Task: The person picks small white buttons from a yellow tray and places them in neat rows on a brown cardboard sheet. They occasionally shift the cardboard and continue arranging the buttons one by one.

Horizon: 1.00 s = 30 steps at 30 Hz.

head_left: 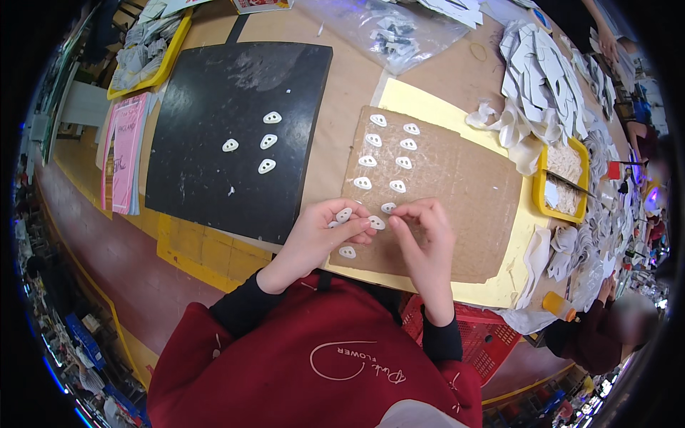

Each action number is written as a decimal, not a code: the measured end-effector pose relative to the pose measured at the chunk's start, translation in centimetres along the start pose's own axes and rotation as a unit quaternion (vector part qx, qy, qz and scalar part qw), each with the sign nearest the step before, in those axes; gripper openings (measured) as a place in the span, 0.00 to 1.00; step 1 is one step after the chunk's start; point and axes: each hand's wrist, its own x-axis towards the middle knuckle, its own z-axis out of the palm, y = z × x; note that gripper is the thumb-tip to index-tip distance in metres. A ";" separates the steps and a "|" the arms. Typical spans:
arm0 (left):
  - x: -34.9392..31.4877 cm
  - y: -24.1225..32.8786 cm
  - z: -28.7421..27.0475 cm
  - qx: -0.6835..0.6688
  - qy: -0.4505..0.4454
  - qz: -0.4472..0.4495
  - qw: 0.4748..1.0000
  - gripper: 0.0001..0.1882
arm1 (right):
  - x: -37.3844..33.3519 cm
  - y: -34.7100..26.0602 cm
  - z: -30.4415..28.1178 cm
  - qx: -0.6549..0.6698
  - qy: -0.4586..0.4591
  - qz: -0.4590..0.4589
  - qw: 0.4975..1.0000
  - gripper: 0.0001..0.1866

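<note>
My left hand [325,230] is closed around several small white triangular pieces, each with two dark holes. One white piece [376,223] sticks out at its fingertips, and another white piece [344,215] shows against its curled fingers. Beside it, my right hand [429,239] has its thumb and index tips slightly apart, nothing visible between them. Its index finger is close to a white piece [388,207] on the brown cardboard sheet [464,192]. Similar pieces lie on that sheet in two columns, with one near the front edge [347,252]. My left hand partly hides the left column.
Left of the cardboard lies a black board [196,143] with a few white pieces. A pink booklet [125,153] and yellow tray [168,60] are beyond it. Yellow paper [428,100] lies under the cardboard. Rightward are a yellow bin [584,178], stacked pale cutouts [531,71] and an orange bottle [558,305].
</note>
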 end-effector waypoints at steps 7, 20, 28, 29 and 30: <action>-0.2 0.1 0.5 -0.016 -0.040 0.005 0.999 0.07 | -1.1 -0.7 -0.7 0.075 -0.072 -0.008 0.994 0.08; -0.2 0.3 0.7 0.130 -0.035 0.010 0.991 0.07 | -1.6 -1.7 -0.7 0.048 -0.084 -0.049 0.994 0.15; -0.6 -0.8 1.3 -0.061 -0.032 -0.014 0.998 0.05 | -3.2 -0.5 0.2 0.198 0.005 0.121 0.973 0.10; -0.7 -1.0 1.6 -0.077 -0.027 -0.013 0.997 0.05 | -3.5 -0.4 0.3 0.200 -0.002 0.119 0.973 0.09; -0.9 -1.3 1.8 -0.084 -0.028 -0.011 0.996 0.05 | -3.7 -0.2 0.5 0.212 0.002 0.109 0.971 0.08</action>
